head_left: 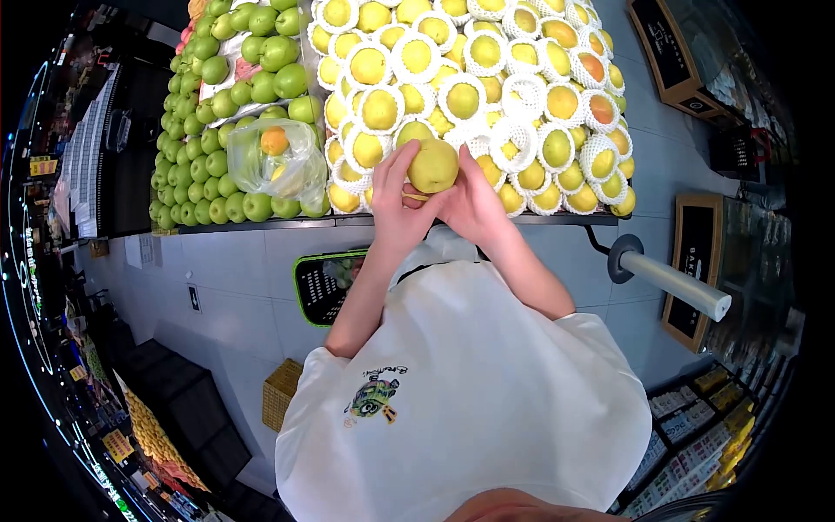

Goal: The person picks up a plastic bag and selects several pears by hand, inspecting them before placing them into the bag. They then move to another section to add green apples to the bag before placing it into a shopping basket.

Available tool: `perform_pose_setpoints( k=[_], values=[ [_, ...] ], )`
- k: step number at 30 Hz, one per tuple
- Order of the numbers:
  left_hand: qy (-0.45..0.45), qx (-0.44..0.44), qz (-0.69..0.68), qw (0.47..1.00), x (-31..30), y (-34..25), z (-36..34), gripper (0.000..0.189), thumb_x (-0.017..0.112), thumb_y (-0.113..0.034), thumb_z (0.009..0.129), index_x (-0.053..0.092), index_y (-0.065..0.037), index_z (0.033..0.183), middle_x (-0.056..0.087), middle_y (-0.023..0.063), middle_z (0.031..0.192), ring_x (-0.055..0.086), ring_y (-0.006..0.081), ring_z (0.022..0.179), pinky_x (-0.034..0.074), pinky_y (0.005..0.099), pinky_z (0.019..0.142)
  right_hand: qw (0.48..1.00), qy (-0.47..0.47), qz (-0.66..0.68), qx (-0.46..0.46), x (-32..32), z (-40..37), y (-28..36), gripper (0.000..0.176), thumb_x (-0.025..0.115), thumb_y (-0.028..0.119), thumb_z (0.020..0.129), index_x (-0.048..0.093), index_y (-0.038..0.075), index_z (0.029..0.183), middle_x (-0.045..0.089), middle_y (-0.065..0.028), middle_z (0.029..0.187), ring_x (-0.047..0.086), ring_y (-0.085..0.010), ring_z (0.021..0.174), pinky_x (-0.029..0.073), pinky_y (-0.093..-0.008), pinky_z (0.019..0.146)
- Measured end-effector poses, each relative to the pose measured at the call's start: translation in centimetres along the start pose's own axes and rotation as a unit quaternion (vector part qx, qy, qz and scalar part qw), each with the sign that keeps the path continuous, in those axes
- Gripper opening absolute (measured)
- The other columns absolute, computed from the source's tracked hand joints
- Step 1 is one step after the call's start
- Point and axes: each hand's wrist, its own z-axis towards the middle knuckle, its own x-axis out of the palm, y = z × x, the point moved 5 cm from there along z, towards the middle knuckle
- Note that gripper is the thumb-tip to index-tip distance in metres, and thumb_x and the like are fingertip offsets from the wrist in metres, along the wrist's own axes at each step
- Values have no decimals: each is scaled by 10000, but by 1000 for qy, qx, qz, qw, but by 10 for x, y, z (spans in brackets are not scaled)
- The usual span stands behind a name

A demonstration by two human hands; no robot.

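Note:
A yellow pear without a foam net sits between my two hands, just above the front of the fruit display. My left hand curls round its left side and underside, with the fingers closed on it. On the other side my right hand supports it with fingers and thumb, partly hidden by the pear. Below and behind the hands lie many yellow pears in white foam nets. Left of my hands, a clear plastic bag holding an orange fruit and a yellow one rests on the green apples.
The dark front edge of the display runs across below my hands. A black basket with a green rim stands on the floor to the left. At the right, a roll of plastic bags sticks out on a holder.

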Motion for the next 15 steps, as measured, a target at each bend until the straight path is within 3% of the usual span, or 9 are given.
perform_pose_setpoints(
  k=[2, 3, 5, 6, 11, 15],
  values=[
    [-17, -101, -140, 985, -7, 18, -6, 779, 894, -94, 751, 493, -6, 1413, 567, 167, 1351, 578, 308, 1225, 509, 407, 1002, 999, 18, 3, 34, 5, 3, -8, 545, 441, 471, 1091, 455, 71, 1462, 594, -104, 1358, 593, -270, 1248, 479, -482, 1062],
    [-23, -104, -137, 985, -13, 20, -7, 779, 894, -94, 751, 493, -6, 1413, 567, 167, 1351, 578, 308, 1225, 509, 407, 1002, 999, 21, 1, 41, 0, 7, -14, 545, 441, 471, 1091, 455, 71, 1462, 594, -104, 1358, 593, -270, 1248, 479, -482, 1062],
    [-109, -167, -335, 921, -26, 32, -7, 766, 829, -6, 818, 403, -27, 1454, 527, 161, 1385, 569, 266, 1250, 502, 396, 1035, 998, 18, -36, 38, -15, 19, -26, 509, 467, 450, 1081, 484, 89, 1440, 608, -81, 1334, 596, -269, 1231, 466, -500, 1066],
    [-135, -174, -344, 913, -37, 40, -7, 764, 770, 64, 852, 333, -47, 1468, 495, 157, 1389, 568, 248, 1247, 505, 390, 1046, 997, 13, -59, 37, -5, 19, -25, 464, 516, 397, 1060, 509, 89, 1407, 626, -74, 1282, 613, -270, 1188, 472, -505, 1054],
    [-293, -193, -276, 895, -117, 87, -11, 782, 773, 66, 829, 330, -59, 1461, 486, 150, 1376, 559, 256, 1251, 519, 391, 1036, 995, -19, -65, 71, -11, 31, -36, 427, 590, 293, 1018, 512, 100, 1391, 642, -86, 1208, 634, -270, 1115, 487, -470, 1014],
    [-285, -205, -177, 920, -169, 126, 9, 703, 803, 21, 821, 424, -29, 1411, 537, 150, 1340, 596, 236, 1197, 531, 361, 1001, 993, -35, -76, 84, -13, 42, -43, 415, 616, 239, 997, 513, 105, 1376, 648, -92, 1140, 639, -258, 1050, 497, -433, 960]
  ],
)
